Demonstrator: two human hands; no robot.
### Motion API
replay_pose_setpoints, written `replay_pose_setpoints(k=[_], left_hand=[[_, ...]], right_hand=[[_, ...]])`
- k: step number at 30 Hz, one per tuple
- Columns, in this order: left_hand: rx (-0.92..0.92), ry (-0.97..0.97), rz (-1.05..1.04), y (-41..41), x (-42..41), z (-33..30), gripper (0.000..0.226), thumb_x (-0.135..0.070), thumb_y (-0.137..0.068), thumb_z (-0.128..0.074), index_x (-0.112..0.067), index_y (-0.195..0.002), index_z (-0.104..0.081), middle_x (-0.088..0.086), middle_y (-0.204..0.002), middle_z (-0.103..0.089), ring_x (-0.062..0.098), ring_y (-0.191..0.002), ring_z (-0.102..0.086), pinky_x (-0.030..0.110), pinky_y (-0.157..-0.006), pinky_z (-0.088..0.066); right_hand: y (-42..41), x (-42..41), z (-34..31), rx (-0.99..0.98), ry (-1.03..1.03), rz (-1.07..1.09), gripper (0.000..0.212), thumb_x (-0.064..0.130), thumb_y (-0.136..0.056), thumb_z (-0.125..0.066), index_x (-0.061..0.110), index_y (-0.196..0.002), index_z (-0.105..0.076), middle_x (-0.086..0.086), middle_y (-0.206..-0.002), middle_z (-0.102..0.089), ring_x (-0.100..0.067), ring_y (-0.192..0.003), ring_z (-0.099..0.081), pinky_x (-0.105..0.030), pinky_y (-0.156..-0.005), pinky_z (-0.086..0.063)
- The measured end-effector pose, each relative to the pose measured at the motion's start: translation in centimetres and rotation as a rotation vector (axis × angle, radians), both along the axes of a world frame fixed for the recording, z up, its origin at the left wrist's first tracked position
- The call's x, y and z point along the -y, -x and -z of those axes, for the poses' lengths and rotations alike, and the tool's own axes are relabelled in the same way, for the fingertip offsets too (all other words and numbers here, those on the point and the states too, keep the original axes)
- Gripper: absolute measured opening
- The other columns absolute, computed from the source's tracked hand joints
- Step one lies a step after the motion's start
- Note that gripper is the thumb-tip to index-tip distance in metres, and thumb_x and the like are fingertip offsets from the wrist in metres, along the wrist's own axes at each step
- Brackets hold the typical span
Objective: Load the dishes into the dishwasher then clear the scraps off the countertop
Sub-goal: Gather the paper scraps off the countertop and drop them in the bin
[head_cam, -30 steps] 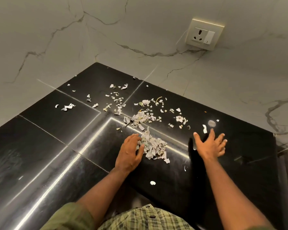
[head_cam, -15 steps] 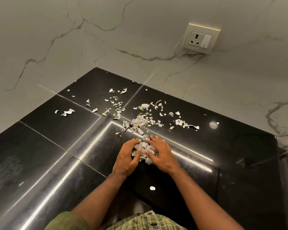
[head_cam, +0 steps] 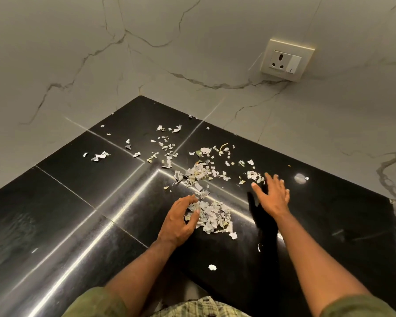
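From the head camera we see our left hand (head_cam: 180,221) cupped, fingers spread, its inner edge touching a gathered pile of scraps (head_cam: 213,217) on the black countertop (head_cam: 78,202), holding nothing. Our right hand (head_cam: 272,195) is spread, palm turned inward, well right of that pile and just beside a smaller cluster (head_cam: 255,176). Looser scraps (head_cam: 167,147) lie farther back toward the marble wall (head_cam: 146,53).

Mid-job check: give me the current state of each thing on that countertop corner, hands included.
left hand: cupped against the pile, flat on the counter, holding nothing
right hand: open, fingers spread, by the far scraps
gathered scrap pile: heaped beside the left hand
loose scraps: scattered toward the corner
countertop: not yet cleared
wall socket: nothing plugged in
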State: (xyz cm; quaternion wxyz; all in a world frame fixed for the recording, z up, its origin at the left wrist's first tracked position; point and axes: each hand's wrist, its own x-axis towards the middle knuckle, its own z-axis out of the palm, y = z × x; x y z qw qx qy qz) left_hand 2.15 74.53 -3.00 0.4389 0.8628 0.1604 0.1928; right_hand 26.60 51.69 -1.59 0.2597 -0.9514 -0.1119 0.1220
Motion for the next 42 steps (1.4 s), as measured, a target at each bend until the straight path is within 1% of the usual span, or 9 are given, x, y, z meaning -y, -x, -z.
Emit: replay_pose_setpoints(k=[8, 12, 14, 17, 21, 25, 31, 39, 42], left_hand=[[0.025, 0.063, -0.044, -0.1, -0.1, -0.4, 0.030, -0.027, -0.099, -0.068, -0.026, -0.130, -0.068, -0.016, -0.130, -0.066, 0.003, -0.124, -0.060, 0.025, -0.108, -0.049], [0.016, 0.076, -0.036, 0.1, -0.1, -0.4, 0.031, -0.026, -0.100, -0.067, -0.026, -0.130, -0.068, -0.015, -0.128, -0.067, 0.003, -0.123, -0.061, 0.024, -0.107, -0.048], [0.018, 0.082, -0.031, 0.0, -0.1, -0.4, 0.030, -0.025, -0.100, -0.067, -0.026, -0.130, -0.068, -0.015, -0.126, -0.068, 0.005, -0.121, -0.063, 0.024, -0.105, -0.049], [0.024, 0.098, -0.049, 0.0, -0.2, -0.3, 0.025, -0.024, -0.101, -0.065, -0.026, -0.126, -0.070, -0.014, -0.124, -0.070, 0.004, -0.119, -0.064, 0.026, -0.104, -0.050], [0.039, 0.137, -0.095, -0.1, 0.0, -0.3, 0.022, -0.022, -0.105, -0.060, -0.023, -0.123, -0.073, -0.013, -0.119, -0.071, 0.002, -0.116, -0.065, 0.023, -0.102, -0.050], [0.028, 0.148, -0.113, 0.0, 0.1, -0.4, 0.024, -0.024, -0.107, -0.056, -0.022, -0.124, -0.073, -0.014, -0.119, -0.070, -0.001, -0.114, -0.064, 0.015, -0.099, -0.048], [0.019, 0.168, -0.101, 0.0, 0.0, 0.0, 0.025, -0.026, -0.107, -0.055, -0.023, -0.125, -0.073, -0.012, -0.121, -0.071, -0.001, -0.115, -0.063, 0.023, -0.101, -0.050], [0.030, 0.196, -0.108, 0.4, 0.0, 0.0, 0.025, -0.024, -0.108, -0.055, -0.024, -0.124, -0.074, -0.015, -0.125, -0.071, 0.000, -0.119, -0.063, 0.025, -0.105, -0.051], [0.031, 0.198, -0.113, 0.4, -0.1, 0.0, 0.025, -0.024, -0.108, -0.054, -0.024, -0.124, -0.074, -0.014, -0.125, -0.071, -0.001, -0.119, -0.063, 0.022, -0.104, -0.050]], right_hand=[[8.5, -6.6, 1.1, 0.103, -0.131, -0.419, 0.066, 0.078, -0.097, -0.032, 0.045, -0.153, -0.044, 0.011, -0.172, -0.022, -0.014, -0.161, -0.013, -0.051, -0.131, -0.004], [11.2, -6.2, 0.9, 0.012, -0.179, -0.598, 0.050, 0.070, -0.100, -0.048, 0.054, -0.147, -0.047, 0.021, -0.169, -0.024, -0.004, -0.160, -0.011, -0.050, -0.132, -0.002], [11.5, -5.1, -0.5, -0.140, -0.322, -0.546, 0.049, 0.064, -0.098, -0.061, 0.055, -0.145, -0.051, 0.025, -0.162, -0.033, 0.001, -0.155, -0.023, -0.051, -0.132, -0.015], [11.6, -2.6, -2.1, -0.259, -0.471, -0.425, 0.069, 0.058, -0.088, -0.078, 0.055, -0.149, -0.047, 0.024, -0.162, -0.036, 0.001, -0.154, -0.026, -0.046, -0.129, -0.024], [13.5, 0.5, -1.5, -0.075, -0.077, -0.748, 0.131, 0.086, -0.069, -0.073, 0.042, -0.167, 0.002, 0.012, -0.176, 0.012, -0.006, -0.161, 0.016, -0.048, -0.132, 0.006], [16.6, 1.4, -0.6, 0.169, 0.162, -0.949, 0.149, 0.102, -0.060, -0.060, 0.030, -0.167, 0.016, 0.002, -0.174, 0.025, -0.018, -0.160, 0.024, -0.046, -0.128, 0.018], [17.0, -1.2, 0.2, 0.165, 0.116, -0.613, 0.115, 0.092, -0.086, -0.043, 0.034, -0.166, 0.015, 0.006, -0.175, 0.021, -0.010, -0.160, 0.021, -0.047, -0.133, -0.001], [14.9, -2.6, 0.0, 0.069, -0.380, -0.082, 0.071, 0.061, -0.104, -0.050, 0.032, -0.165, -0.029, 0.001, -0.171, -0.030, -0.010, -0.158, -0.020, -0.043, -0.129, -0.024], [14.5, 1.3, 0.0, 0.258, -0.322, 0.099, 0.067, 0.062, -0.104, -0.044, 0.024, -0.159, -0.042, -0.006, -0.165, -0.042, -0.018, -0.158, -0.026, -0.048, -0.129, -0.025]])
